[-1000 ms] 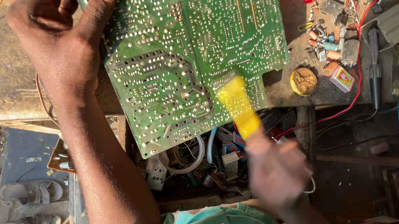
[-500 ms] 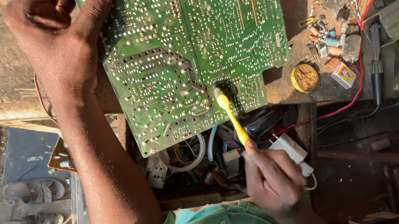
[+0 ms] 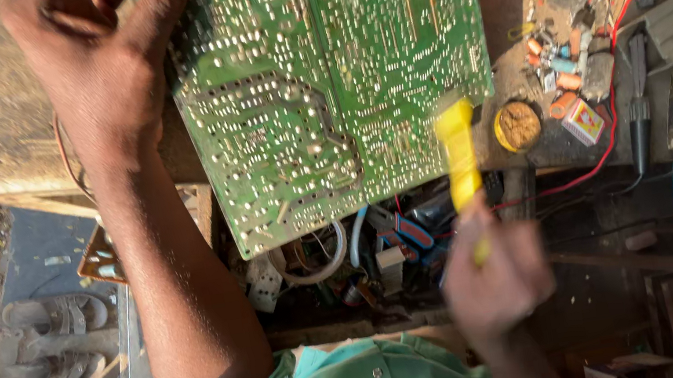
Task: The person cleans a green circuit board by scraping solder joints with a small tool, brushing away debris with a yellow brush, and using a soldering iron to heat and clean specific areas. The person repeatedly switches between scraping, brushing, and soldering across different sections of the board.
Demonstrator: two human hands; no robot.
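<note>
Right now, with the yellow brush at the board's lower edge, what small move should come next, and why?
Probably sweep the yellow brush back up across the green circuit board: its head sits at the board's near edge, while the left hand steadies the far corner.

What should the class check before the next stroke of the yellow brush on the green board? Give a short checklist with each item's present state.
1. Left hand grips the board's top corner: ok.
2. Board lies solder side up, in full view: ok.
3. Right hand holds the brush by its handle: ok.
4. Brush head is over the board's lower right edge: ok, though motion blur hides whether the bristles touch.
5. Round tin sits apart from the brush, to its right: ok.
6. Red wire lies off the board: ok.
</note>
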